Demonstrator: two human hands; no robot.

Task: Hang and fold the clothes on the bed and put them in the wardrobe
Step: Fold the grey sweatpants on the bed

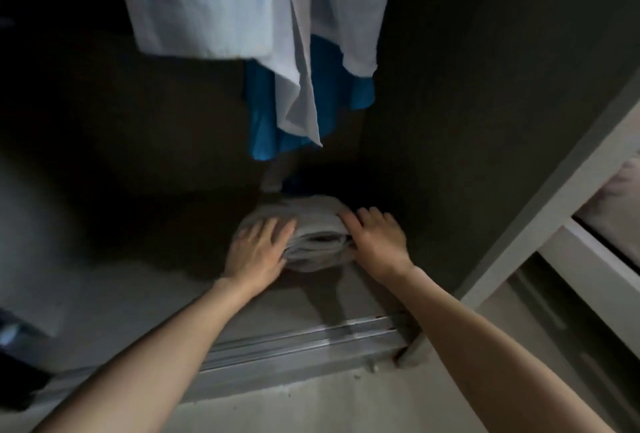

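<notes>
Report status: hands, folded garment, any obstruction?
Left hand and right hand rest flat on folded grey garment. Garment down on wardrobe floor. White shirt and blue garment hang above, not blocking.

Your left forearm (pixel 166 346) and right forearm (pixel 485 339) are bare along all that shows of them. Your left hand (pixel 258 252) and right hand (pixel 377 242) are bare too, the left one's outline blurred

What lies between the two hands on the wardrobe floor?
A folded pile of grey clothes lies between the left hand and the right hand; each hand touches one side of it. The head view shows this.
</notes>
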